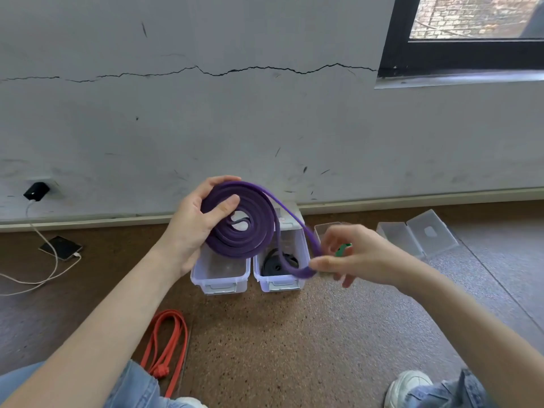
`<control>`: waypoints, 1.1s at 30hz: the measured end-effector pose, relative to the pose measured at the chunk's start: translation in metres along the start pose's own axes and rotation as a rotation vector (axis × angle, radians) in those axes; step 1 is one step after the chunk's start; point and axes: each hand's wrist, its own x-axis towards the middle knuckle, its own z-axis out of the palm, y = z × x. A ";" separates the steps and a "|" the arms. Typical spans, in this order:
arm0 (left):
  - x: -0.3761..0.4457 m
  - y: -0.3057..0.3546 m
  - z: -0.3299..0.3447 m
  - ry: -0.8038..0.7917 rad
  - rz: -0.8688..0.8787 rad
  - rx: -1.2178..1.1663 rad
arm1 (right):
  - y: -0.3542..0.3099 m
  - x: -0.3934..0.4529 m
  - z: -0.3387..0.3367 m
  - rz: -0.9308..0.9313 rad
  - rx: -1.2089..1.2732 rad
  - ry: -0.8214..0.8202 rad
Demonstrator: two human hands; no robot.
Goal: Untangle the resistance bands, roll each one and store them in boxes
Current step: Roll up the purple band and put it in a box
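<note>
My left hand (195, 223) grips a purple resistance band (256, 231) wound into a flat coil, thumb pressed on its face. The band's loose tail runs down to the right, where my right hand (357, 257) pinches its end loop. Below the coil stand two clear boxes: the left box (219, 279) looks empty, the right box (279, 282) holds a rolled black band (272, 265). A third box (325, 231) behind my right hand shows a bit of green band (341, 250). An orange band (167, 343) lies loose on the floor by my left knee.
An open clear box with its lid (421, 235) lies at the right near the wall. A phone (60, 248) on a white charging cable (44, 240) rests at the left, plugged into a wall charger (36, 191). Brown speckled floor spreads in front of the boxes.
</note>
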 end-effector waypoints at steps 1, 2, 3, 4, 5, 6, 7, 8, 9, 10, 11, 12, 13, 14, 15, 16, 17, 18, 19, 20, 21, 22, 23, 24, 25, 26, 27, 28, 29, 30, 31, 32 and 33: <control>-0.002 0.005 0.002 -0.062 0.034 0.056 | -0.002 0.000 -0.002 -0.027 -0.052 0.010; -0.004 0.008 0.005 -0.126 0.056 0.108 | -0.004 0.000 -0.005 -0.069 -0.036 0.081; -0.007 0.010 0.009 -0.180 0.061 0.139 | -0.007 0.000 -0.007 -0.107 0.055 0.140; -0.010 0.010 0.014 -0.220 0.053 0.144 | -0.010 0.001 -0.007 -0.144 0.189 0.134; -0.013 0.009 0.019 -0.246 0.043 0.134 | -0.013 0.000 -0.004 -0.187 0.315 0.074; -0.016 0.007 0.025 -0.258 0.037 0.116 | -0.014 0.001 0.002 -0.229 0.383 0.019; -0.018 0.006 0.031 -0.254 0.038 0.094 | -0.015 0.002 0.011 -0.263 0.395 0.006; -0.018 0.006 0.036 -0.233 0.045 0.064 | -0.015 0.003 0.020 -0.291 0.397 0.035; -0.018 0.006 0.040 -0.196 0.055 0.028 | -0.016 0.004 0.028 -0.308 0.409 0.103; -0.016 0.005 0.043 -0.144 0.057 -0.017 | -0.016 0.005 0.034 -0.320 0.445 0.182; -0.015 0.004 0.045 -0.085 0.048 -0.072 | -0.016 0.006 0.039 -0.332 0.478 0.256; -0.013 0.002 0.046 -0.031 0.026 -0.133 | -0.016 0.007 0.043 -0.343 0.495 0.311; -0.013 0.000 0.047 0.006 0.000 -0.186 | -0.015 0.007 0.046 -0.351 0.502 0.342; -0.013 -0.002 0.047 0.023 -0.027 -0.220 | -0.014 0.007 0.047 -0.355 0.504 0.361; -0.013 -0.004 0.045 0.019 -0.061 -0.231 | -0.013 0.007 0.046 -0.359 0.499 0.369; -0.013 -0.005 0.041 -0.007 -0.104 -0.222 | -0.012 0.007 0.041 -0.366 0.483 0.366; -0.012 -0.004 0.035 -0.053 -0.151 -0.189 | -0.010 0.007 0.034 -0.373 0.459 0.347; -0.011 -0.003 0.029 -0.112 -0.196 -0.124 | -0.008 0.007 0.026 -0.386 0.419 0.315; -0.011 -0.002 0.024 -0.180 -0.235 -0.036 | -0.007 0.006 0.017 -0.403 0.363 0.277; -0.012 -0.003 0.022 -0.247 -0.265 0.047 | -0.007 0.005 0.011 -0.424 0.310 0.239; -0.015 -0.005 0.023 -0.302 -0.284 0.101 | -0.008 0.005 0.009 -0.438 0.275 0.209; -0.017 -0.007 0.027 -0.334 -0.290 0.123 | -0.008 0.005 0.010 -0.439 0.266 0.199; -0.020 -0.009 0.032 -0.341 -0.288 0.118 | -0.008 0.005 0.013 -0.431 0.286 0.213; -0.023 -0.011 0.037 -0.318 -0.286 0.083 | -0.007 0.006 0.016 -0.415 0.343 0.245; -0.024 -0.012 0.041 -0.271 -0.286 0.025 | -0.006 0.007 0.019 -0.385 0.419 0.287; -0.023 -0.015 0.044 -0.203 -0.280 -0.026 | -0.005 0.009 0.021 -0.349 0.487 0.335; -0.021 -0.017 0.046 -0.127 -0.274 -0.061 | -0.004 0.012 0.022 -0.312 0.531 0.378; -0.019 -0.021 0.049 -0.051 -0.279 -0.087 | -0.002 0.015 0.024 -0.280 0.547 0.409; -0.018 -0.025 0.054 0.019 -0.299 -0.123 | 0.000 0.018 0.027 -0.254 0.538 0.427; -0.017 -0.030 0.059 0.082 -0.330 -0.174 | 0.002 0.021 0.032 -0.229 0.501 0.439; -0.017 -0.036 0.063 0.134 -0.370 -0.231 | 0.005 0.023 0.038 -0.206 0.450 0.449; -0.018 -0.043 0.068 0.176 -0.416 -0.278 | 0.008 0.025 0.043 -0.190 0.403 0.446; -0.018 -0.050 0.070 0.213 -0.462 -0.310 | 0.012 0.027 0.046 -0.176 0.375 0.423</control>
